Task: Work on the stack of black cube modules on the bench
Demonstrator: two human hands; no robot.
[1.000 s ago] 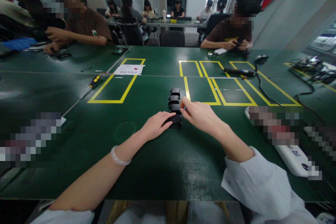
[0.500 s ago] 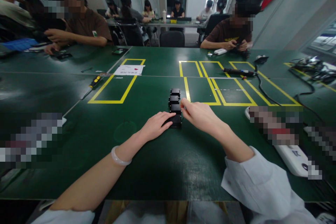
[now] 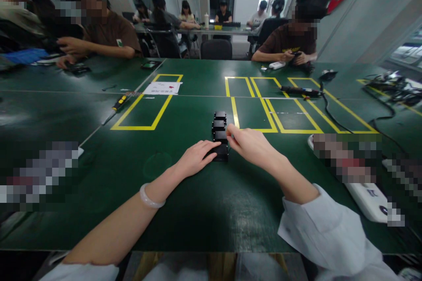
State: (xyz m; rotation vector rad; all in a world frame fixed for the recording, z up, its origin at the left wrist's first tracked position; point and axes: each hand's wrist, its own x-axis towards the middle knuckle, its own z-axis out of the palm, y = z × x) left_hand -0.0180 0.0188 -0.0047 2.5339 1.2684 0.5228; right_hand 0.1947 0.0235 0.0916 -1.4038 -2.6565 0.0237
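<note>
Several black blocks (image 3: 220,124) stand in a line running away from me on the green table (image 3: 184,210). My left hand (image 3: 198,158) rests its fingertips on the left side of the nearest block (image 3: 221,153), with thumb and fingers apart. At the right side of the line is my right hand (image 3: 245,142), its fingers pinched beside the nearer blocks. Whatever lies between those fingertips is too small to make out.
Yellow tape rectangles (image 3: 154,127) mark the table. A yellow-black screwdriver (image 3: 120,102) lies left, near a paper sheet (image 3: 164,88). A black tool (image 3: 300,91) with a cable and a white device (image 3: 365,199) lie right. Several people sit beyond.
</note>
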